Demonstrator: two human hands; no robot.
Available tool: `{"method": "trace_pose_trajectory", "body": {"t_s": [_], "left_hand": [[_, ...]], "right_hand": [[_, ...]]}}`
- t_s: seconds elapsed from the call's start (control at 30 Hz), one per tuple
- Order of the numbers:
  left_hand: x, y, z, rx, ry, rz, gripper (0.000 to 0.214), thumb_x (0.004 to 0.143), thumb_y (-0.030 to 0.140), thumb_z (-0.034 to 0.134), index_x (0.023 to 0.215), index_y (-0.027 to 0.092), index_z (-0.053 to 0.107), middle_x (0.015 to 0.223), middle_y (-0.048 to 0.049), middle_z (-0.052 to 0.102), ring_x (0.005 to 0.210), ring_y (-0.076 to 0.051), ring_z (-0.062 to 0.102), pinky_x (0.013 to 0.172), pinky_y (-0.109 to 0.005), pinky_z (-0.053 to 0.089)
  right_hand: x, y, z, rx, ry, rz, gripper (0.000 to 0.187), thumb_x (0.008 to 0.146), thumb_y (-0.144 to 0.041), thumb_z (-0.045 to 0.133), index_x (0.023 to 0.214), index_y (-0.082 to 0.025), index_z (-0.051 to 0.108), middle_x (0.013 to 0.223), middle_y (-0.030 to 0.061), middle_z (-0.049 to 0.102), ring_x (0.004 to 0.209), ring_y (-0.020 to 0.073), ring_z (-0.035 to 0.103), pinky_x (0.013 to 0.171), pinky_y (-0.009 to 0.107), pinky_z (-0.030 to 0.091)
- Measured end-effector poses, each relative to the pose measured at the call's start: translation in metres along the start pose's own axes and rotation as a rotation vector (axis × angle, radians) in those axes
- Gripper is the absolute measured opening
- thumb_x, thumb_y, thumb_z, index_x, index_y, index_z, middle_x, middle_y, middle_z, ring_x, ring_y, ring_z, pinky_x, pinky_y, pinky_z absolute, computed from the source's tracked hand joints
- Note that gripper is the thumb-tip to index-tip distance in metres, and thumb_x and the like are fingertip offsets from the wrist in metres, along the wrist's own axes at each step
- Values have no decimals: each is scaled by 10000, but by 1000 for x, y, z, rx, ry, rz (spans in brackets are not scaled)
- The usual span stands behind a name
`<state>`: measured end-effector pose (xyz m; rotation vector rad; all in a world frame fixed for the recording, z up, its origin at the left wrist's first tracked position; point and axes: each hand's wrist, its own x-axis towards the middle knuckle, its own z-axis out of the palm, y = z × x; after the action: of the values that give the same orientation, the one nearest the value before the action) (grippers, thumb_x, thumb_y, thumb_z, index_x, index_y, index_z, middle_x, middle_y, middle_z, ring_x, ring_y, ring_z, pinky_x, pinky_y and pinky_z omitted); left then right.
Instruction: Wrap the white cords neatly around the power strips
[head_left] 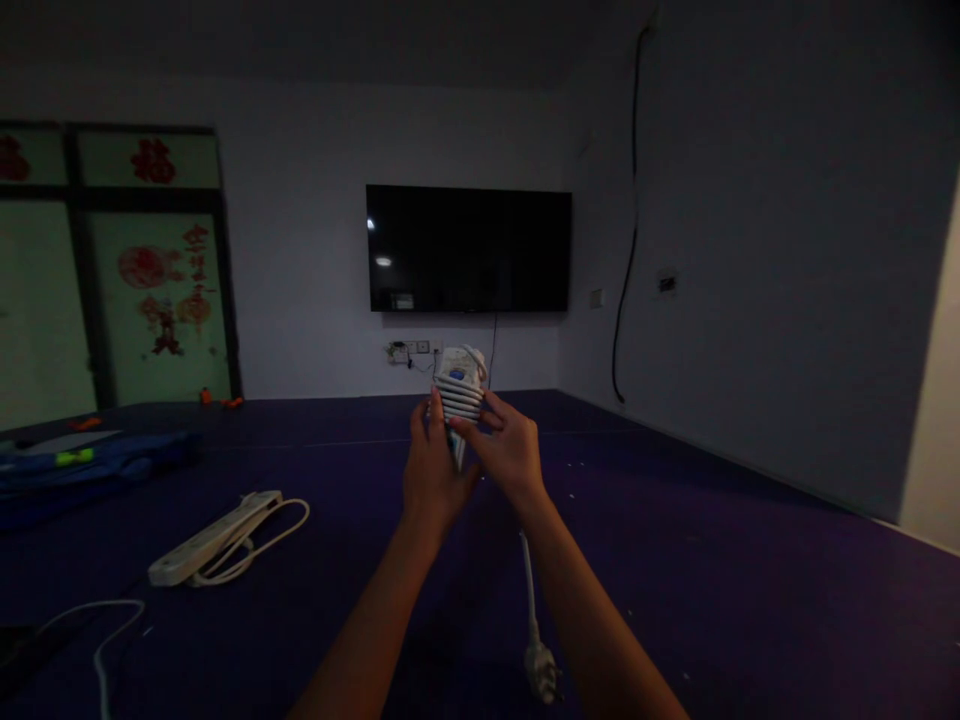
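Note:
Out in front of me, a white power strip (453,360) stands raised and roughly upright, with its white cord (460,397) wound around it in several turns. My left hand (433,475) is closed around its lower part. Fingers of my right hand (511,448) press on the coils from the right side, with the thumb across the front. The loose end of the cord shows below my right wrist and ends in a plug (541,672) with bare prongs. My palms hide the strip's lower end.
A second white power strip (217,538) with a looped cord lies on the dark purple surface (720,600) to the left. Beyond it is a blue cloth item (142,458). A thin white cable (101,655) runs at lower left. A television (469,250) hangs on the far wall.

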<state>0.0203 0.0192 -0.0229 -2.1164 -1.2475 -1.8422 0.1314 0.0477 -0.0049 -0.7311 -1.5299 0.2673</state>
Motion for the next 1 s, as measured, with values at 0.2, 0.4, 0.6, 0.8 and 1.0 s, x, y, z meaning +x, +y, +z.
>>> {"method": "trace_pose_trajectory", "body": {"t_s": [0.2,0.4,0.6,0.8,1.0], "left_hand": [[-3,3,0,72,-12,-21,874,795,301,532,1457,139,-16,1453,-238,205,1314,-350,322,999,-506,368],[1,1,-2,27,-7,-70,859,815,322,512,1461,171,-34,1461,-223,218,1275,-335,385,940,-482,423],[4,-3,-4,-76,3,-112,915,786,327,561,1464,200,-41,1443,-207,257,1236,-331,427,935,-477,413],[6,-3,-4,-250,-8,-141,968,716,252,626,1468,194,18,1414,-179,313,1303,-301,340,1035,-458,308],[8,1,-5,-377,6,-178,1026,622,192,695,1464,232,109,1373,-139,371,1301,-293,329,1073,-451,244]], "right_hand": [[-1,-8,0,25,3,13,618,640,-352,760,1213,-206,582,989,78,719,917,257,671,745,338,548],[4,-9,-14,150,-190,104,744,651,-372,742,1316,-150,490,1014,102,705,724,178,668,586,257,532],[6,-9,-26,141,-443,76,441,735,-394,652,1101,-149,672,760,16,720,712,182,664,641,271,519],[6,-9,-24,7,-180,62,296,662,-381,706,846,-152,742,799,76,735,699,210,673,633,296,502],[6,-14,-23,3,4,67,333,588,-419,747,764,-138,717,665,64,692,586,170,613,517,252,433]]}}
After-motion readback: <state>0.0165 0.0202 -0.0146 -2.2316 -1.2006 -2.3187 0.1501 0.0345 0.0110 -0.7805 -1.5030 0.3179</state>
